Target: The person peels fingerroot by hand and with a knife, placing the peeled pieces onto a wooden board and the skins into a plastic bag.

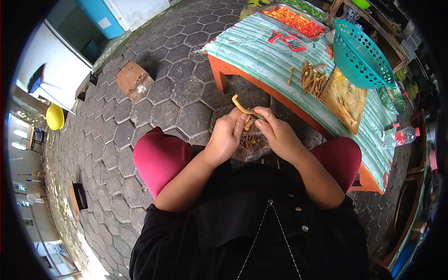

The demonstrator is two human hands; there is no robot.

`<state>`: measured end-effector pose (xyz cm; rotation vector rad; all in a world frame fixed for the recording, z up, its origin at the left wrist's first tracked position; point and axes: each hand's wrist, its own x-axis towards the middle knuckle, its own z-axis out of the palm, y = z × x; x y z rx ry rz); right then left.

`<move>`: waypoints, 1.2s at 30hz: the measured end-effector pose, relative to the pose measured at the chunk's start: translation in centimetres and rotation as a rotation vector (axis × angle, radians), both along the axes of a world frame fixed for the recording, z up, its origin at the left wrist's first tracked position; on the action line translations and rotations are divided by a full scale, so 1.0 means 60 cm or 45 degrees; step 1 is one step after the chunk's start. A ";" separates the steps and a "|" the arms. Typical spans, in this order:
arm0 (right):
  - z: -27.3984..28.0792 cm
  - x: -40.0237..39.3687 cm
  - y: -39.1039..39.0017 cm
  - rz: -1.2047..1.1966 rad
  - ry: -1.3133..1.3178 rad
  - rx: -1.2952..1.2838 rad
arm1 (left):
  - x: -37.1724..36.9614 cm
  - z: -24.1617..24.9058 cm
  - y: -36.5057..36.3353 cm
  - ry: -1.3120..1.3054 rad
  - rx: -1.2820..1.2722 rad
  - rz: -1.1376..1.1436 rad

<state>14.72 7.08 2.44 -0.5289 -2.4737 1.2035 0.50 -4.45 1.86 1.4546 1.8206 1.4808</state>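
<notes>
At the centre of the frame, the left hand (224, 137) and right hand (278, 135) are close together, clamped on a slender, curved yellow-brown root (240, 103), whose pale, bent end juts up and to the left. A small greyish edge shows by the right thumb, too little of it to identify. The root looks light and fairly stiff, with a dry, knobbly grip rather than a slippery one; its thin branches would likely snap under a sharp twist, so the thicker body near the fork is the sounder place to pinch. Just below the hands, a clear, crinkled plastic bag (262, 150) contains dark brown scraps. On the table (261, 51), at upper right, a shallow metal tray (284, 27) holds chopped orange-red pieces (294, 20), with chopped green pieces (303, 6) behind it. A teal perforated plastic basket (364, 51) stands tilted beside a worn wooden board (354, 95) that bears some pale roots; more brown roots (311, 79) lie piled at its left edge. Farther right, a clear plastic bottle with a red label (407, 136) lies on its side, its contents hard to tell.
</notes>
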 end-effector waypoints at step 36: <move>0.043 0.014 0.018 -0.018 -0.065 1.089 | -0.039 0.017 -0.003 -1.066 -0.470 -0.397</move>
